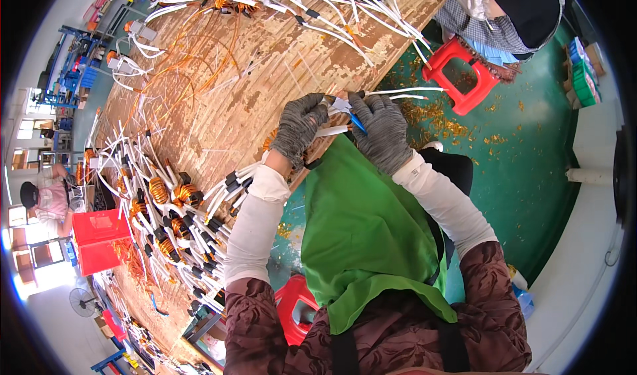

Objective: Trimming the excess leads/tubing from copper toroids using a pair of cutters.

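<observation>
At the table's front edge my gloved left hand (300, 126) is closed, fingertips pinched at the left side of a small white piece (341, 105). What lies inside this grip is hidden. Facing it, my gloved right hand (383, 129) is closed too, with a slim blue tool (357, 122) showing along its fingers; the tool's kind is unclear. White-sleeved leads (415, 96) stick out to the right past my right hand. Below the white piece, a white tube (332, 131) runs between the hands. Part of a copper coil (269, 138) peeks out left of my left hand.
Copper coils with white-sleeved leads (166, 209) are heaped at the left of the worn wooden table (265, 57), more (318, 10) along its far side. A red stool (461, 76) and a co-worker (491, 23) are at far right. A green apron (371, 222) covers my lap.
</observation>
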Available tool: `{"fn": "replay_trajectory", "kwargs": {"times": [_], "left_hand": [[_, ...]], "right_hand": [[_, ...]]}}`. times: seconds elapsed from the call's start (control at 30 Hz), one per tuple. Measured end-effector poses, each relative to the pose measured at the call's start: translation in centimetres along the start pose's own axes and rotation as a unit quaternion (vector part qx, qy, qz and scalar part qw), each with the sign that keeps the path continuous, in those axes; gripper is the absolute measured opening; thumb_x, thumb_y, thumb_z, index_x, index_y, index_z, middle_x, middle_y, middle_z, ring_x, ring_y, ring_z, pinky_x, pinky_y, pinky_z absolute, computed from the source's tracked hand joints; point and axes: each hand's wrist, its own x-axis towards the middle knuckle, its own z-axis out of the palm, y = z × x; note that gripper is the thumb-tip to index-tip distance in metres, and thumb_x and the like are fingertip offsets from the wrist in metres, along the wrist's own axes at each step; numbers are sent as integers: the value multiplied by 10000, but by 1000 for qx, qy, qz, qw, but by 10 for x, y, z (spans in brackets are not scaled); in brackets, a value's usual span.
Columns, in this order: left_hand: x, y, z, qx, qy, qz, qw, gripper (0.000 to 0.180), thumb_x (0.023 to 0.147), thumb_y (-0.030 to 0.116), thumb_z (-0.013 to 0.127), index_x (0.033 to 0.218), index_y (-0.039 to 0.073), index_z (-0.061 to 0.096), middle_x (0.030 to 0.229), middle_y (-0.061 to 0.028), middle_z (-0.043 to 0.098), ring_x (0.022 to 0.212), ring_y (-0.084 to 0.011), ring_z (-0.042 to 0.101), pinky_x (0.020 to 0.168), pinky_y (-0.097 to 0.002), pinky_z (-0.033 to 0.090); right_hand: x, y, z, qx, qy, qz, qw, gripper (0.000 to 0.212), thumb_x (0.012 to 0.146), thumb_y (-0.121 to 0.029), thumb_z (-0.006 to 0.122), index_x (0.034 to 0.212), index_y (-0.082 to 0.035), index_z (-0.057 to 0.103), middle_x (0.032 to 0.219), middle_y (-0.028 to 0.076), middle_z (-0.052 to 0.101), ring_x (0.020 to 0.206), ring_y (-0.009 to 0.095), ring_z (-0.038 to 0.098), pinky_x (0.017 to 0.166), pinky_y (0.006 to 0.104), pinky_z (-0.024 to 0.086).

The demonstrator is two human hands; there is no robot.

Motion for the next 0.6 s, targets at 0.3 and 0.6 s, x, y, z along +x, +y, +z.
{"fn": "replay_trajectory", "kwargs": {"times": [0.3,0.6], "left_hand": [[-2,-19,6,195,63,136,969,215,833,148,561,991,15,624,808,-137,657,699,-243,630,677,-317,487],[-21,-5,24,358,71,258,894,201,794,182,561,945,89,656,799,-159,634,717,-344,598,669,-417,471]], "right_hand": [[-3,4,-3,117,-79,43,989,423,710,-129,621,1122,-71,544,1008,139,577,869,321,583,712,400,485],[-36,13,-14,412,-224,220,855,316,719,-93,586,1031,-41,590,754,74,579,654,207,565,605,301,453]]}}
